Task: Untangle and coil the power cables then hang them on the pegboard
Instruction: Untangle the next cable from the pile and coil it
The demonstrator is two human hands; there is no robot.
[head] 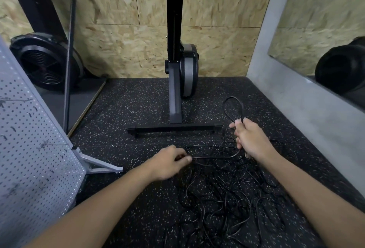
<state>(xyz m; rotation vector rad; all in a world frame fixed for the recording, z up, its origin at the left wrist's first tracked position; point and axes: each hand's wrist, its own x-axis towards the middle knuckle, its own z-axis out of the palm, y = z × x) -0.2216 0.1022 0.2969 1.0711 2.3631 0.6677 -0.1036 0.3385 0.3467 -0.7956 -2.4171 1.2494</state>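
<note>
Gripping cable loop (233, 97) with right hand (250, 139) fingers (238, 129), left hand (167, 161) fingers (186, 158) pinching its strand (215, 157)

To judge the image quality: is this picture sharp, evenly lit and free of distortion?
Head view: dim, even light, no glare; slightly soft; the wide angle stretches the borders, so the pegboard looks bowed; the black cables barely stand out from the dark speckled floor.

A black exercise machine (174, 93) stands on speckled rubber flooring (128, 107), chipboard wall (118, 46) behind it, fan wheel (44, 66) left of it, mirror (316, 30) right of it.
</note>
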